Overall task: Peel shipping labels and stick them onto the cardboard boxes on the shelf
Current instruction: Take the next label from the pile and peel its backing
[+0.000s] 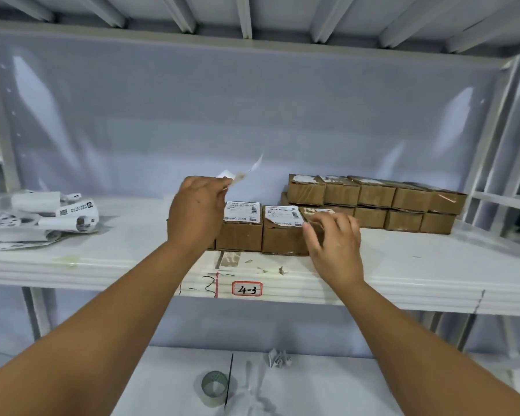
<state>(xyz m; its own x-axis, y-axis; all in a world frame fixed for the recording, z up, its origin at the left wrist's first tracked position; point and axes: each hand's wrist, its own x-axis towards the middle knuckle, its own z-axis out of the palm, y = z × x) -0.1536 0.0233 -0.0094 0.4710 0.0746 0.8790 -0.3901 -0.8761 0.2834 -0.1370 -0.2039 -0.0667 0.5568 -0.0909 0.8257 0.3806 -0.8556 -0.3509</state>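
— Where is the label sitting right now?
— We are pinching a peeled label strip (243,173) between the thumb and fingertips of our left hand (197,211). We are holding it in the air, above and behind the front boxes, with its white end sticking up.

— And the other hand?
— Our right hand (333,238) is resting on the rightmost front box (311,212), fingers bent over its top edge, where a partly torn label is showing. We cannot tell whether it is gripping the box or only pressing on it.

— What is standing beside that box?
— Two labelled cardboard boxes (239,235) are standing just to its left, each carrying a printed shipping label on top. Behind and to the right, a two-tier stack of boxes (376,195) is sitting with white label remains on the tops.

— And further out?
— Everything is resting on the white shelf (117,265), whose front lip is carrying a red-framed tag reading 4-3 (247,289). Paper scraps (267,269) are lying near the edge, and a heap of curled label sheets (51,217) is lying far to the left. On the lower shelf (342,385), a tape roll (214,384) and a crumpled paper (278,357) are lying.
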